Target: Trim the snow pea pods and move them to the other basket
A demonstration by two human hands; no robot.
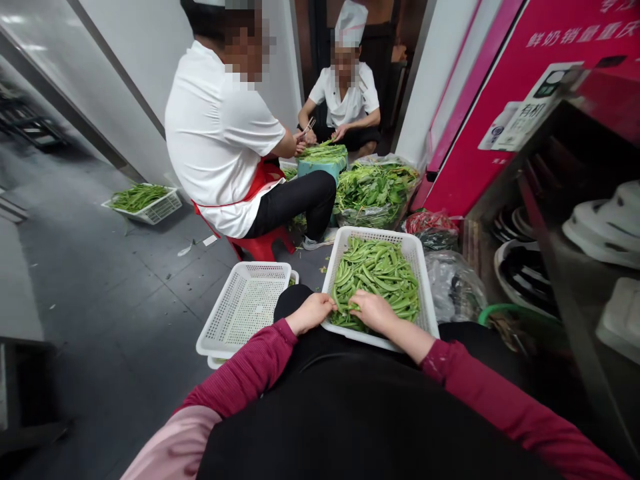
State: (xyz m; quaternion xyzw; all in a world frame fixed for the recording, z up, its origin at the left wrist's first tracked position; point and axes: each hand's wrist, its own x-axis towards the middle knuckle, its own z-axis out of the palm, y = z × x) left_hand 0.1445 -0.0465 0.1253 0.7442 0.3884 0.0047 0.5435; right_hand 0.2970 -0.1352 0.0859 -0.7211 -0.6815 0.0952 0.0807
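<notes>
Curling over the snow pea pods (377,273) just right of the frame's middle, the right hand (374,312) has its grip closed on a pod or two, as far as I can see. The left hand (314,312) has thumb and finger pinched together at the near left of the white perforated basket (427,287) holding the heap; what sits between them is too small to tell. A second basket (235,310) lies left, and a white-shirted co-worker (220,147) sits at upper centre.
</notes>
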